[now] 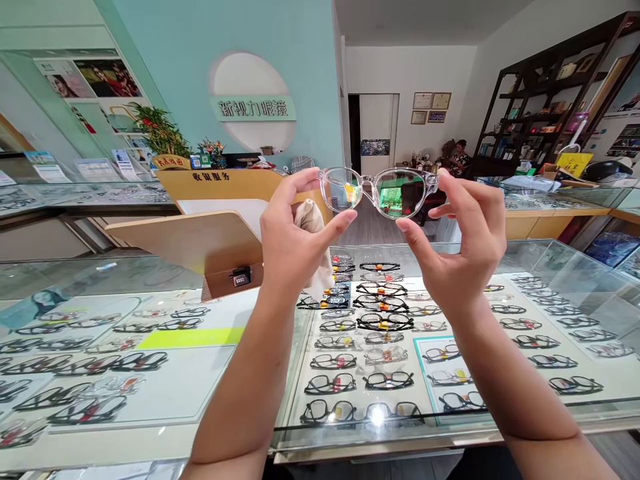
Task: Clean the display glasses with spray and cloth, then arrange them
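A pair of clear-framed eyeglasses (367, 180) is held up in front of me, above the glass display case. My left hand (297, 227) grips the left end of the frame between thumb and fingers. A crumpled beige cloth (323, 270) hangs from the same hand, partly hidden behind it. At the opposite end, my right hand (463, 233) pinches the frame's corner, its thumb below the right lens. Greenish reflections show in that lens. The temple arms are hard to make out.
Several rows of eyeglasses (385, 322) lie inside the glass display case (350, 432) below my arms. An open wooden box (220, 243) stands on the counter at left. Farther back are a cashier counter (170, 189), dark shelves (525, 100) and a seated person (459, 157).
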Available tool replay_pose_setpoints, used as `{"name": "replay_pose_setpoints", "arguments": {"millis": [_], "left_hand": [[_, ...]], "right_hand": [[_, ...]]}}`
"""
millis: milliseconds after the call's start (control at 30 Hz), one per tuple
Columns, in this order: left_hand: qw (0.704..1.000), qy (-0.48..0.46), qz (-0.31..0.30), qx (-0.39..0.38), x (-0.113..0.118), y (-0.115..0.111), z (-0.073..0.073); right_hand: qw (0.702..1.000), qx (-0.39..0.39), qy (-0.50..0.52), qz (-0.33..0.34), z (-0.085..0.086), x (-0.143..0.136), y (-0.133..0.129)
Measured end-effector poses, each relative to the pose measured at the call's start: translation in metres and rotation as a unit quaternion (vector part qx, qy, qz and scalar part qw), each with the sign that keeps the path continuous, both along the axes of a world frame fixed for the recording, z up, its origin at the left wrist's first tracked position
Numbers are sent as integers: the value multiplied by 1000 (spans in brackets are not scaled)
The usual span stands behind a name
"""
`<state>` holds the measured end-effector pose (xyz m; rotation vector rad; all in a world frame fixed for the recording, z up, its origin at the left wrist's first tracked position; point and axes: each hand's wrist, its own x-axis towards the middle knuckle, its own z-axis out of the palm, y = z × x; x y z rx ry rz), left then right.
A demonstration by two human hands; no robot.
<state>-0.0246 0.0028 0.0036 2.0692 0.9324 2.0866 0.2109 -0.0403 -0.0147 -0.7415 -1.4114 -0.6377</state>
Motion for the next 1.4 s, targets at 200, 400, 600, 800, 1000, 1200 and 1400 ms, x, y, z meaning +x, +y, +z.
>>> {"name": "replay_pose_setpoints", "arguments": {"millis": [200, 400, 600, 800, 1000, 1200, 1400], "left_hand": [[1000, -1, -5, 28, 4, 8, -4], [998, -20, -1, 52, 5, 16, -8], [994, -40, 40, 96, 7, 12, -13], [997, -30, 21, 62, 8, 5, -15], [994, -18, 55, 97, 5, 9, -17], [991, -12, 60, 118, 6, 11, -16], [995, -22, 46, 81, 12, 2, -16]], "right_hand": [[1000, 3, 4, 20, 1, -4, -4], [994, -25, 39, 98, 1, -4, -4], [972, -86, 88, 199, 0, -1, 0], [950, -116, 132, 257, 1, 4, 5], [935, -115, 173, 287, 4, 9, 9], [923, -120, 194, 310, 5, 12, 12], [906, -157, 194, 342, 7, 24, 20]]}}
